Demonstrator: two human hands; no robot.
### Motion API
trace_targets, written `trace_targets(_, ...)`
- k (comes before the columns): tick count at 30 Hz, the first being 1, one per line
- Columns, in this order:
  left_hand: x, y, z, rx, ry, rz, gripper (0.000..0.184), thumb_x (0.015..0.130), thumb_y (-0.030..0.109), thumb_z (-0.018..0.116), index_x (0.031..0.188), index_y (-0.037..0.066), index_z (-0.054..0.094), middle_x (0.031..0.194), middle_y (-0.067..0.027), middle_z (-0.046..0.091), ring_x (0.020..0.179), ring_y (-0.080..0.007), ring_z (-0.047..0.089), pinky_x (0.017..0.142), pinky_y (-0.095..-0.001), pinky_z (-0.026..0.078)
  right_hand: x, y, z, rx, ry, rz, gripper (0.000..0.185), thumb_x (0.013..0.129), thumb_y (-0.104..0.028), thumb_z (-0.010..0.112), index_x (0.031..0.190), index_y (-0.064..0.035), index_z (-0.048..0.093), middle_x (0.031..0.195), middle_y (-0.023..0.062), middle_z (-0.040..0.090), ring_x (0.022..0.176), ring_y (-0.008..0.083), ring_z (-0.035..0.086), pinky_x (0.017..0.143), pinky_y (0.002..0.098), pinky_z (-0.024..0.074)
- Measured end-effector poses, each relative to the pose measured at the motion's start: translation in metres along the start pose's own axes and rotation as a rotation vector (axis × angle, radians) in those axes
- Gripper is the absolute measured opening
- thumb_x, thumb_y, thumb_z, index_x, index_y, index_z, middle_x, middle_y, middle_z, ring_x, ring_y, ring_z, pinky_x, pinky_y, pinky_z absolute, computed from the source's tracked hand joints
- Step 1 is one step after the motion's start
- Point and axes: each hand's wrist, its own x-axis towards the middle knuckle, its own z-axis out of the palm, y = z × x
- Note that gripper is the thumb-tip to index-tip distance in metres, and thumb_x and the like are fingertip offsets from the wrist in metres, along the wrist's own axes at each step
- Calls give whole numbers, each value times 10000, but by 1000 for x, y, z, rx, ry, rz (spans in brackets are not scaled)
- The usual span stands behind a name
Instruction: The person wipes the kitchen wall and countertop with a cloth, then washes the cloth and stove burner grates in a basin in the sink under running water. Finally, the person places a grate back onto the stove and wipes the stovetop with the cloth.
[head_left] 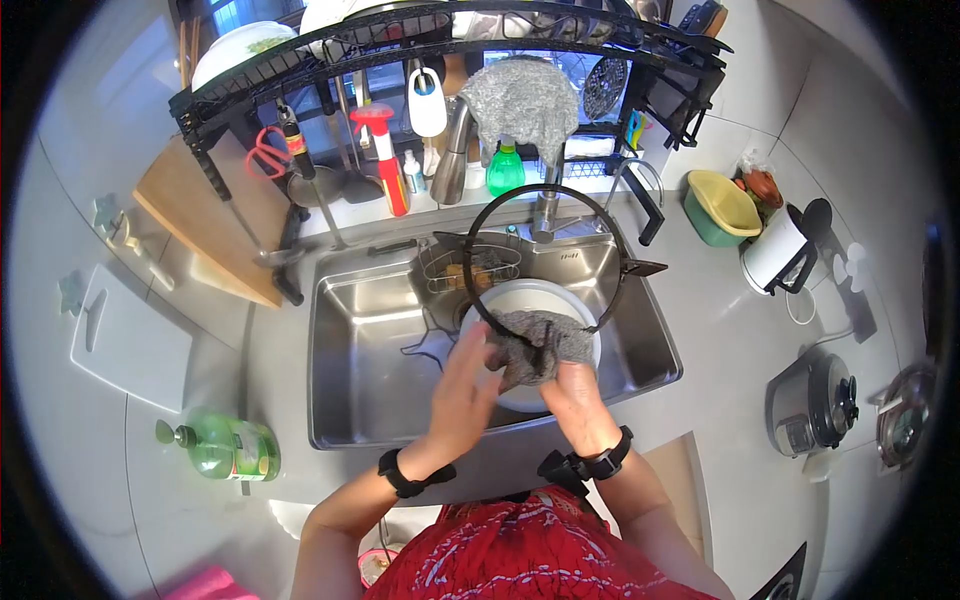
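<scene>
A black ring with prongs (612, 222), which looks like a stove pan support, is tilted up over the sink. A grey cloth (545, 335) is bunched around its lower edge. My right hand (580, 400) is closed on the cloth at the ring's lower right, thumb on top. My left hand (462, 400) is at the cloth's left side, fingers stretched out and somewhat blurred; whether they touch the ring I cannot tell. Below is a white basin (522, 296) with a pale rim, standing in the steel sink (360, 385).
A wire basket (445, 280) hangs by the faucet (545, 215). Behind stands a black dish rack (440, 45) with another grey cloth (520, 100). A green detergent bottle (225, 447) is at left; a kettle (780, 245) and rice cooker (805, 400) are at right.
</scene>
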Motion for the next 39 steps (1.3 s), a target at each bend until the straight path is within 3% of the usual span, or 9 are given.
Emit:
trace_targets(3, 1, -37, 0, -648, 273, -571, 291, 916, 123, 393, 1181, 24, 462, 1210, -116, 479, 1103, -237, 485, 953, -356, 377, 2, 2, 0, -25, 78, -3, 396, 847, -345, 561, 1119, -59, 523, 1100, 76, 572, 1021, 204, 543, 895, 361, 448)
trace_targets(6, 9, -55, 4, -1313, -27, -1189, 310, 940, 190, 342, 1186, 43, 458, 1185, -90, 500, 1089, -226, 488, 923, -312, 400, 2, 16, -11, 59, 21, 45, 371, 847, -307, 573, 1122, -64, 522, 1105, 64, 572, 1023, 196, 540, 898, 355, 444)
trace_targets(8, 14, -27, 5, -1179, -94, -868, 332, 953, 232, 303, 1182, 51, 462, 1157, -72, 517, 1080, -218, 494, 928, -320, 394, 1, 15, -6, 20, 25, 22, 351, 850, -277, 576, 1124, -65, 521, 1107, 57, 571, 1029, 189, 535, 901, 350, 440)
trace_targets(12, 18, -3, 8, -1447, 33, -837, 335, 961, 253, 316, 1186, 47, 454, 1133, -50, 533, 1057, -187, 509, 929, -324, 385, -3, 20, -13, -32, 130, -28, 332, 856, -229, 578, 1137, -66, 511, 1115, 51, 562, 1040, 177, 525, 908, 338, 435)
trace_targets(18, 20, -4, 24, -678, -134, -296, 296, 920, 135, 456, 1194, 28, 428, 1114, -48, 542, 1017, -141, 517, 880, -283, 397, -15, 13, -13, -30, 36, -135, 293, 878, -233, 547, 1112, -58, 520, 1097, 61, 562, 992, 166, 535, 869, 315, 453)
trace_targets(24, 6, 15, 42, -852, -332, -505, 308, 840, -15, 497, 1144, 22, 479, 1066, -46, 556, 957, -109, 520, 823, -245, 411, -64, -26, -35, 103, -158, -194, 255, 883, -218, 524, 1071, -47, 518, 1044, 92, 570, 954, 198, 551, 854, 345, 466)
trace_targets(32, -60, 63, 153, -832, -578, -328, 298, 853, 23, 528, 1148, -5, 492, 1041, -25, 574, 928, -104, 530, 823, -241, 419, -187, -84, -80, 161, 247, -393, 284, 886, -292, 500, 1046, -59, 522, 1005, 101, 586, 904, 233, 584, 808, 376, 491)
trace_targets(35, -89, 96, 190, -516, -936, -81, 357, 860, 60, 545, 1197, -21, 465, 1084, -66, 581, 972, -135, 551, 848, -256, 432, -260, -107, -139, 118, 378, -540, 273, 885, -280, 500, 1038, -54, 519, 970, 105, 587, 884, 239, 588, 793, 397, 499)
trace_targets(39, -132, 83, 249, -501, -1422, -507, 366, 899, 146, 499, 1221, -19, 447, 1138, -125, 570, 1018, -212, 569, 868, -301, 456, -380, -149, -172, 105, 324, -582, 204, 873, -225, 526, 1004, -69, 513, 917, 69, 567, 822, 196, 577, 711, 353, 506)
